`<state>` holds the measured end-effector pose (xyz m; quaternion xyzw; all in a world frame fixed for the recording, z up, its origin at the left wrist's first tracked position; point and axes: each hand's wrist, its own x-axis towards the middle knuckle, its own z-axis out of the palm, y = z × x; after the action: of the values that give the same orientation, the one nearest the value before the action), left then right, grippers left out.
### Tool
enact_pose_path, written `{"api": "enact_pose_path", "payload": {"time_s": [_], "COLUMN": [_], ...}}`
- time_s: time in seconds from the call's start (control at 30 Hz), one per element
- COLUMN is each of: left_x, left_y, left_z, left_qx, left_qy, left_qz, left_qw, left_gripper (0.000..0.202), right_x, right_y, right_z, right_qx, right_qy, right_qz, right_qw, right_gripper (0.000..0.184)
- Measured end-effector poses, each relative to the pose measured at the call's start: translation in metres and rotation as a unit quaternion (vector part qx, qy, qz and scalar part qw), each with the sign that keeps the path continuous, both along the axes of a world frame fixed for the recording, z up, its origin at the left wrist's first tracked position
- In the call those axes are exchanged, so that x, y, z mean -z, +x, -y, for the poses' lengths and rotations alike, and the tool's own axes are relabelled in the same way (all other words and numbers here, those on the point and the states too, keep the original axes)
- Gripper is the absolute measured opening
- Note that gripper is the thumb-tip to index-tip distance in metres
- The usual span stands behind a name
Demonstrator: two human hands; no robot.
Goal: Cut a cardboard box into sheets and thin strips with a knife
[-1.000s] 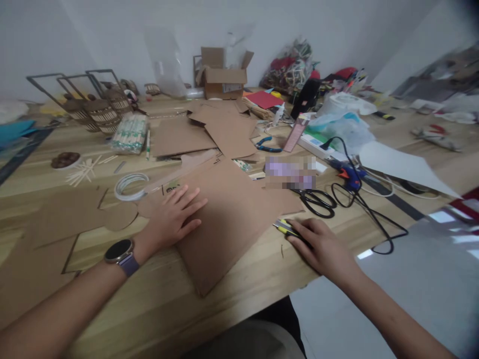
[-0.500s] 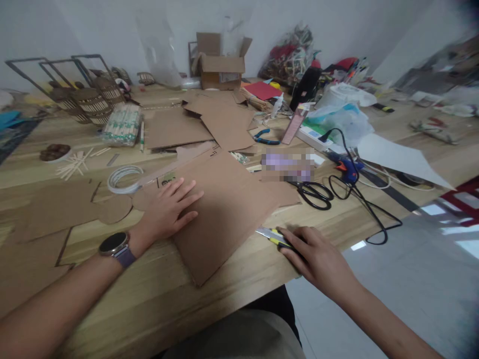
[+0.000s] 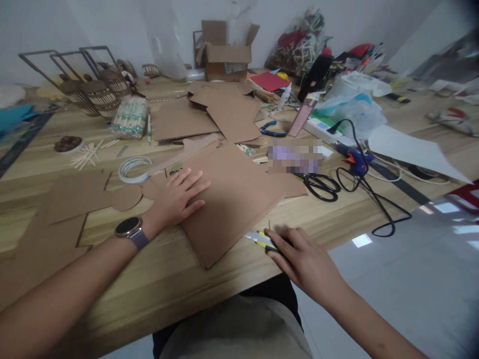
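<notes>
My left hand (image 3: pixel 183 197) lies flat with fingers spread on a brown cardboard sheet (image 3: pixel 232 199), pressing near its left part. A watch (image 3: pixel 129 227) is on that wrist. My right hand (image 3: pixel 299 254) is closed around a yellow and black utility knife (image 3: pixel 263 240). The knife's blade points left, close to the sheet's near right edge; whether it touches the cardboard I cannot tell. A thin dark sliver (image 3: pixel 269 225) stands just above the knife.
Black-handled scissors (image 3: pixel 324 187) and a blue glue gun (image 3: pixel 357 163) with a looping cord lie to the right. On the left are a tape roll (image 3: pixel 135 169), cut cardboard pieces (image 3: pixel 78 194) and wooden sticks (image 3: pixel 87 155). An open carton (image 3: pixel 228 62) stands behind.
My right hand has drawn the knife toward me and left along the sheet's edge. My left hand stays on the cardboard. The whole view has shifted slightly.
</notes>
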<state>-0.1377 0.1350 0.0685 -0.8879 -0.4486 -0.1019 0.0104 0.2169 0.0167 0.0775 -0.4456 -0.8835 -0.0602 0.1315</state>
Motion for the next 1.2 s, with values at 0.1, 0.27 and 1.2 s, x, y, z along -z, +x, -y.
{"api": "enact_pose_path", "payload": {"time_s": [0.1, 0.27, 1.2], "left_x": [0.000, -0.001, -0.038], "left_y": [0.000, 0.001, 0.042], "left_z": [0.000, 0.000, -0.043], "left_qx": [-0.004, -0.006, -0.293], "left_qy": [-0.003, -0.003, 0.051], "left_qz": [-0.001, -0.007, -0.018], "left_qw": [1.000, 1.000, 0.954], "left_gripper": [0.064, 0.065, 0.048], "right_x": [-0.002, -0.005, -0.008], "right_y": [-0.002, -0.008, 0.043], "right_z": [0.010, 0.020, 0.014], "right_qx": [-0.005, -0.012, 0.208], "right_qy": [-0.008, -0.015, -0.128], "right_qz": [-0.001, -0.018, -0.236], "right_qw": [1.000, 1.000, 0.941], "right_gripper": [0.045, 0.042, 0.052]}}
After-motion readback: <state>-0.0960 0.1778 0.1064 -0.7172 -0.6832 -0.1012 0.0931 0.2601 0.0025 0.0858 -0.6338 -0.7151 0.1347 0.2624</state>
